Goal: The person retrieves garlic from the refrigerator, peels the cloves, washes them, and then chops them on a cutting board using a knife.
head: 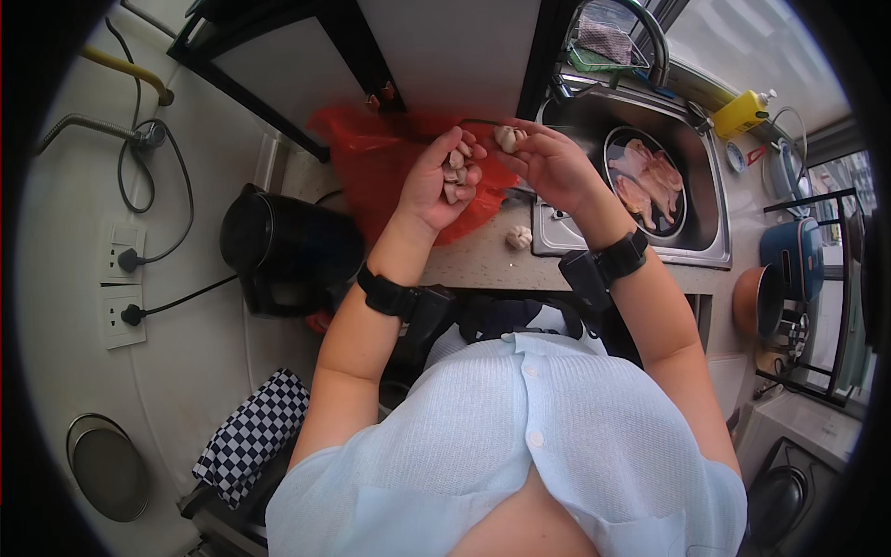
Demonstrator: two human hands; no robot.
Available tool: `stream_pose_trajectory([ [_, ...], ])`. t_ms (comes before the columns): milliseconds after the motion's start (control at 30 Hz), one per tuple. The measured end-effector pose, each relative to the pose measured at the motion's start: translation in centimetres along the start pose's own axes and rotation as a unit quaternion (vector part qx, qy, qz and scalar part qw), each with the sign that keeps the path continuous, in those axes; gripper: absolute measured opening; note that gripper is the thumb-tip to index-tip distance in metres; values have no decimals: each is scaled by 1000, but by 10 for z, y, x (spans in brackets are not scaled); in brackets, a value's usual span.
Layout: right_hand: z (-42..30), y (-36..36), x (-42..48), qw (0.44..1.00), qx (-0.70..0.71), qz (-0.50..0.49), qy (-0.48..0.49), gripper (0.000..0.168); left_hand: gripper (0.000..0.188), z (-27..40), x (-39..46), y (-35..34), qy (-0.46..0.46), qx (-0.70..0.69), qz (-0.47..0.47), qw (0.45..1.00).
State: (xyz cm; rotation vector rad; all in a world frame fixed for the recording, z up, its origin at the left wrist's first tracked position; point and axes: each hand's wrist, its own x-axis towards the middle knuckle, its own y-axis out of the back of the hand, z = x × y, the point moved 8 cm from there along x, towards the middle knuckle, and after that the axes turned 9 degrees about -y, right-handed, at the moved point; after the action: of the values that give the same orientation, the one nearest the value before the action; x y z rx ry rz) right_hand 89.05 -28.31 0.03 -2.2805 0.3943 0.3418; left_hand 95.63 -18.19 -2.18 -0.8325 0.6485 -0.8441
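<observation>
Several loose garlic cloves (456,167) rest in the palm of my left hand (435,177), its fingers curled around them. In my right hand (553,163) is part of a garlic bulb (509,138), pinched at the fingertips close to the left hand. Both hands are raised over a red plastic bag (376,170) spread on the countertop. Another garlic bulb (518,237) lies on the counter beside the sink, below my right hand. My right palm is partly turned away from view.
A steel sink (720,209) at the right holds a round dish of raw poultry pieces (647,181) under a faucet (658,42). At the left stands a black electric kettle (285,244). A copper-coloured pot (748,299) and a blue appliance (793,257) are farther right.
</observation>
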Motion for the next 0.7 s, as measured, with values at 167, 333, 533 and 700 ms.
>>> stream_pose_trajectory([
  [167,-4,16,-12,997,-77,26,3,27,18,-1,3,-11,-59,268,44,961],
  [333,1,20,-16,998,-65,22,1,24,24,-4,5,-39,-87,385,-7,919],
  [533,-2,13,-19,985,-173,5,-10,29,20,-2,4,-55,-175,458,-64,869],
  [700,-10,1,-21,880,-467,65,57,47,15,2,3,-48,-174,470,-67,863],
])
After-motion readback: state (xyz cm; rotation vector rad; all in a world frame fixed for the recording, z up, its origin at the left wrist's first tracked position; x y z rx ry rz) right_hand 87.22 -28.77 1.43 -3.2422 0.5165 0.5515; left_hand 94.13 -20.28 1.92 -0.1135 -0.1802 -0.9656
